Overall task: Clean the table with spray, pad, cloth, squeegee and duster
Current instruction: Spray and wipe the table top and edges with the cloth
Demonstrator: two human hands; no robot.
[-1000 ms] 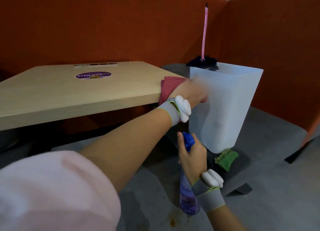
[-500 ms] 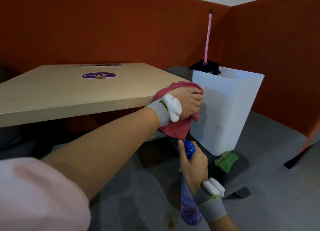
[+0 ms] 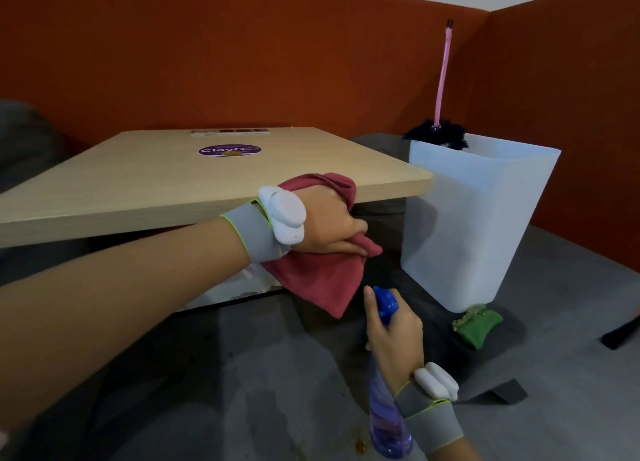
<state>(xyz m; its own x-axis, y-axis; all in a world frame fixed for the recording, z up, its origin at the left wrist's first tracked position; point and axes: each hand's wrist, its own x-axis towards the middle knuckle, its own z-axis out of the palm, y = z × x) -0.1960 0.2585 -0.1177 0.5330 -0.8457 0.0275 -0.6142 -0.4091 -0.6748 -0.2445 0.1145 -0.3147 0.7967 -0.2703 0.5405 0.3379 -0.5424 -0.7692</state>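
Now at the table edge: cloth hand away from the bin

- Change since half a second back: left hand [image 3: 325, 221] has slid off toward 9 o'clock, away from the white bin [image 3: 467, 225]. A clear gap now lies between them. It sits against the near edge of the wooden table [image 3: 138, 183], short of the corner.
- Left hand is clenched round the red cloth [image 3: 318, 284], thumb pressed over a fold. One bunch of cloth pokes up at 12 o'clock of the knuckles, onto the table edge. The larger part hangs at 6 o'clock, below the tabletop.
- Right hand [image 3: 394, 339], unchanged, grips the neck of the spray bottle [image 3: 384, 422] at 5 o'clock of the left hand. The blue nozzle stands above the fingers, the purple body slants down toward 6 o'clock.
- Duster [image 3: 441, 79] stands in the bin, pink handle up, dark head at the rim.
- Green pad [image 3: 478, 325] lies on the grey seat at the bin's foot, touching it, at 3 o'clock of the right hand.
- Purple sticker [image 3: 229, 150] on the tabletop at 11 o'clock of the left hand.
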